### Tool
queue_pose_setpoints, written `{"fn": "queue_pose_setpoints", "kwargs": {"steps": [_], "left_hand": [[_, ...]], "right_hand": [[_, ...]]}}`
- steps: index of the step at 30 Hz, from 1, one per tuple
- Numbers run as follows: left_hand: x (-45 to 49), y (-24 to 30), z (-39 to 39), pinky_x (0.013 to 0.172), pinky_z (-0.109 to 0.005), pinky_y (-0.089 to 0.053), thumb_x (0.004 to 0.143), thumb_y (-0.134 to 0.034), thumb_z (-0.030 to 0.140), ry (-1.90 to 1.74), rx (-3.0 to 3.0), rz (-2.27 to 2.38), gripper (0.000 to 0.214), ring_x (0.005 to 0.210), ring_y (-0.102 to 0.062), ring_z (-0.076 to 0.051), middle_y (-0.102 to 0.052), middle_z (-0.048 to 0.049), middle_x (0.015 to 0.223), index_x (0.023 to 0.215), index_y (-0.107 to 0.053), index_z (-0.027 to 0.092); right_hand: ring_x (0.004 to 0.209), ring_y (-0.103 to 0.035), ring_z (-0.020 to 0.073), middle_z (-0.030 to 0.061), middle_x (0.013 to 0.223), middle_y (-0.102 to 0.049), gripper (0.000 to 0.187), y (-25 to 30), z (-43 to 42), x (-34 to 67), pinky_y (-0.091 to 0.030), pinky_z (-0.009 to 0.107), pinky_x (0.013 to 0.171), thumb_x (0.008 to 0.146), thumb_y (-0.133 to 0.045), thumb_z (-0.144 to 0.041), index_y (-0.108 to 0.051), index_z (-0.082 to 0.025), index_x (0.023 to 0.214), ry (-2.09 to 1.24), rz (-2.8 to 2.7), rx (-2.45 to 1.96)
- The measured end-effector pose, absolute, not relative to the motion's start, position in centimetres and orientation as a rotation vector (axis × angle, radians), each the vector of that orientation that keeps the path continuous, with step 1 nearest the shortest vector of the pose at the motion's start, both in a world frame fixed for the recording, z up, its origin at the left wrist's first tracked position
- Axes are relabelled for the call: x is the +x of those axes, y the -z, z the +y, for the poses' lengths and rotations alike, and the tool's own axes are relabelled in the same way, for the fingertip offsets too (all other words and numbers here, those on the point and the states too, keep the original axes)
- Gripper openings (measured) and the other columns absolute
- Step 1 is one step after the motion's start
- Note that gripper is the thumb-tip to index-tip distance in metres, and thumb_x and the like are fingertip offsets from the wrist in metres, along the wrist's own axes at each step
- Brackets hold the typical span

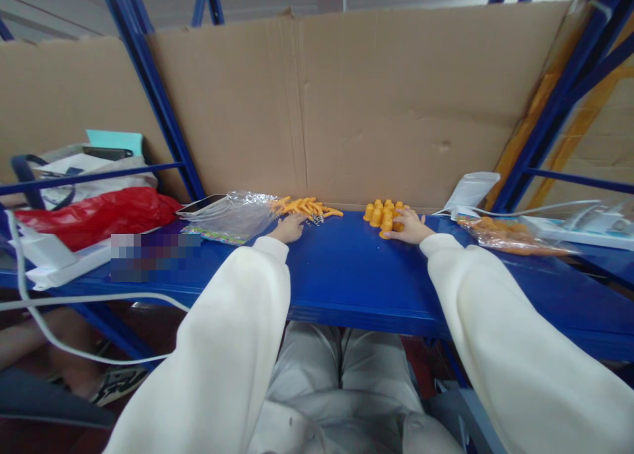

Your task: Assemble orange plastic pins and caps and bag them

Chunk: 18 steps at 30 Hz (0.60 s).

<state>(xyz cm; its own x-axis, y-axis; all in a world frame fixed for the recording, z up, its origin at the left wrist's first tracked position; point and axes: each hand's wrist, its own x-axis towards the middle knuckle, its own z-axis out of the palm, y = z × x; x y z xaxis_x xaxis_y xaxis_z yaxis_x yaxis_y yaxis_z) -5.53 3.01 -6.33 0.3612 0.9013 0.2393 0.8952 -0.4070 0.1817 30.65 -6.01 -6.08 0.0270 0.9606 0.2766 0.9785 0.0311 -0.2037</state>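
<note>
My left hand (290, 229) lies at the near left edge of a loose pile of thin, branching orange pieces (310, 207). Its fingers look stretched out and low over the table. Small shiny metal bits, like short chains (316, 220), lie just right of its fingertips. Farther right, several orange dome-shaped pieces (375, 214) stand close together in a group. My right hand (411, 228) curls around the right side of that group, thumb in front and fingers behind, with one dome-shaped piece between them. The palm side of both hands is hidden.
A clear plastic bag (238, 219) and a phone (203, 205) lie left of the pile. Red plastic (106, 213) and a white power strip (74, 265) are farther left. A bag of orange pieces (512, 234) lies right. Cardboard (376, 104) walls the blue table's (347, 275) back.
</note>
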Motion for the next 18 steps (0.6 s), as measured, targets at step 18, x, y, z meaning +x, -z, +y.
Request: {"fn": "queue_pose_setpoints", "kwargs": {"steps": [18], "left_hand": [[-3.0,6.8,3.3,0.127,-0.055,-0.03,0.09,-0.049,0.012,-0.6,2.788,1.357,0.049,0.145,-0.05,-0.03,-0.06,-0.0075,0.152,0.13,-0.074,0.026]], "right_hand": [[0.151,-0.029,0.0508,0.0117,0.163,-0.045,0.057,6.4,-5.7,30.8,-0.024,0.079,0.115,0.083,-0.07,-0.065,-0.077,-0.029,0.127,0.128,-1.993,-1.969]]}}
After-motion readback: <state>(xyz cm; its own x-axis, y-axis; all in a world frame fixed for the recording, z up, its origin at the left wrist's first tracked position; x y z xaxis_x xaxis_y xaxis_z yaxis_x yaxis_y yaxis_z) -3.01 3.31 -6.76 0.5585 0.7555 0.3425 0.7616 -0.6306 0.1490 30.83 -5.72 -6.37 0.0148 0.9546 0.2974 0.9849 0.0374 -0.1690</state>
